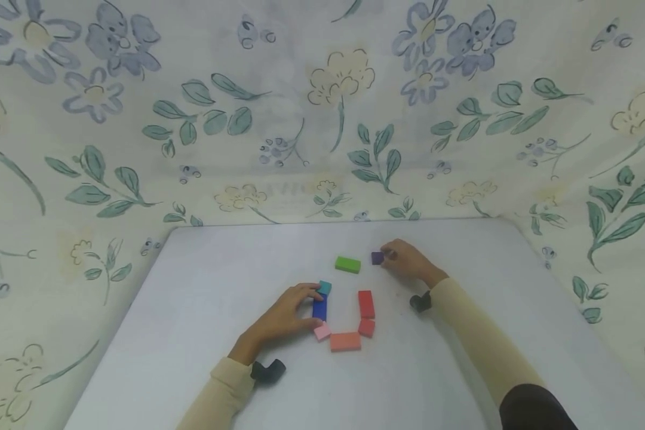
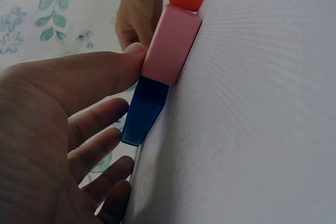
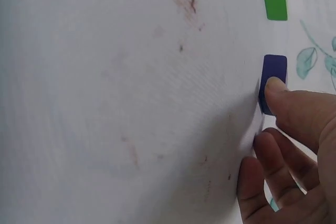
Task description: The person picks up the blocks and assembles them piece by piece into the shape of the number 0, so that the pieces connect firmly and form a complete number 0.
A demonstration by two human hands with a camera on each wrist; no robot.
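Note:
On the white tabletop, my left hand (image 1: 287, 313) lies along the left side of a row of blocks, its fingers loosely spread. Its thumb touches the pink block (image 2: 170, 45), while the fingertips reach the teal block (image 1: 325, 287) and the upper end of the blue block (image 1: 319, 308). Farther back, my right hand (image 1: 408, 261) pinches a small purple block (image 1: 377, 258). In the right wrist view the thumb presses on that purple block (image 3: 274, 67); the index fingertip is hidden. Left of it lies a green block (image 1: 347, 264).
A salmon block (image 1: 346, 341), a small red block (image 1: 366, 328) and a longer red block (image 1: 366, 304) continue the row into a U shape. Floral cloth (image 1: 279, 119) hangs behind the table's back edge. Black bands (image 1: 269, 371) sit at both wrists.

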